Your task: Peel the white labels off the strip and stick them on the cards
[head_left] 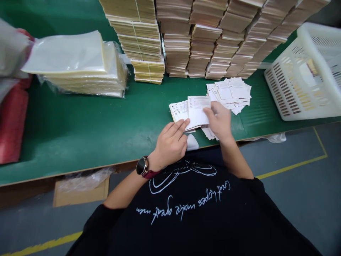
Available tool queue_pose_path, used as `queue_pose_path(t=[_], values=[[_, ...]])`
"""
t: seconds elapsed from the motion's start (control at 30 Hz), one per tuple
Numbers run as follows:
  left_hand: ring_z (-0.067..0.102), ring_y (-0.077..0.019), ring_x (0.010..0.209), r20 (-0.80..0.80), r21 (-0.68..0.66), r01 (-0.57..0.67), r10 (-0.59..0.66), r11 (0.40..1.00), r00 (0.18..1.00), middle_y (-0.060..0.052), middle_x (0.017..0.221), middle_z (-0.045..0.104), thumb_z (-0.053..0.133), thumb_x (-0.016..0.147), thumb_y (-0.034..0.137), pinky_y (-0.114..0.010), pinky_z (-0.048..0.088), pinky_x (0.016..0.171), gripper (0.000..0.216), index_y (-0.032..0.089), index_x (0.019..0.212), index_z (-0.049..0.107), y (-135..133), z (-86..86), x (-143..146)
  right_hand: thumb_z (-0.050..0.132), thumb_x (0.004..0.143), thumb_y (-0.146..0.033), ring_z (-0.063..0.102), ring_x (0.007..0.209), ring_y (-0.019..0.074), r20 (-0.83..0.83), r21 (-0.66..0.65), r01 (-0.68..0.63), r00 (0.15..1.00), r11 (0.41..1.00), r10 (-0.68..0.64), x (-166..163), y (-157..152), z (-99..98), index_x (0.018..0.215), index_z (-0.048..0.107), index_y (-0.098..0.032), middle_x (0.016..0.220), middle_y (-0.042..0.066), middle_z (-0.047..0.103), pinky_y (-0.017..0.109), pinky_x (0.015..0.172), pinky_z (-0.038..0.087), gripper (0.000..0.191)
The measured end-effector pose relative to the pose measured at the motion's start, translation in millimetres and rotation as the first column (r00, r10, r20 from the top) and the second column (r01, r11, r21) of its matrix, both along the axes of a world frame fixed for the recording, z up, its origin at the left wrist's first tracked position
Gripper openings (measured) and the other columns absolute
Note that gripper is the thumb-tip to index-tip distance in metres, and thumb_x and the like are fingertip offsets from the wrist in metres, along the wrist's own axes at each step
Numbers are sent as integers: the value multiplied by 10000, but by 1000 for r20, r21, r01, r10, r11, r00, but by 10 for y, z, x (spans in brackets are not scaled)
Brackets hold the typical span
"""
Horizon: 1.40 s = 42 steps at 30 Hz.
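Cards (180, 109) under handling are piled at the centre of the frame, near the front edge of the desk (87, 131).

Nearest the wearer, the left hand (172, 142) lays its fingers close together over the lower edge of the pile. Its thumb is hidden, so whether it grips cannot be told. A white object (192, 143), not identifiable, sits at the desk edge between the hands. The right hand (220, 121) is closed narrow on the right edge of the top card (199, 108), thumb uppermost, its fingers partly hidden and blurred.

Progress, judged from the present layout: part-way. The pile by the left hand reads as the gathered portion, roughly aligned but not squared. The top card sits offset from it. Apparently outstanding are the strays (208, 133) below the right hand and the loose heap (238, 90) right of centre, overlapping at mixed angles. No count is possible.

Farther off, the white basket (289, 90) stands at the right of the frame; its contents are unclear. A wrapped pack (66, 57) lies at upper left. Along the top, the yellow stack (149, 69) carries a pale band, and brown stacks (199, 46) stand in close columns beside it. These look orderly; whether they belong to the same work cannot be determined.
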<state>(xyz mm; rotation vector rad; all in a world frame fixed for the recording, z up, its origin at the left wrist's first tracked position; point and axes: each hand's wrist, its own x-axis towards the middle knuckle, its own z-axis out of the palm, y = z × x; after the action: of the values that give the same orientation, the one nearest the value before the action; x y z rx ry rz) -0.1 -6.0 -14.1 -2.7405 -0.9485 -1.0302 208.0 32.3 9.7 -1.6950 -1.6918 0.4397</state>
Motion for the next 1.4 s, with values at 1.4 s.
queue_pose_path(t=[1.4], values=[[564,-168,723,76,-227,79,-63,971,995,-64,798,654,467,859,154,-309,479,632,183,172,743,607,-56,332,-68,486,915,-342,549,729,155,-398,320,35,912,947,101,48,-448,267,832,530,-261,747,-7,569,357,744,467,124]])
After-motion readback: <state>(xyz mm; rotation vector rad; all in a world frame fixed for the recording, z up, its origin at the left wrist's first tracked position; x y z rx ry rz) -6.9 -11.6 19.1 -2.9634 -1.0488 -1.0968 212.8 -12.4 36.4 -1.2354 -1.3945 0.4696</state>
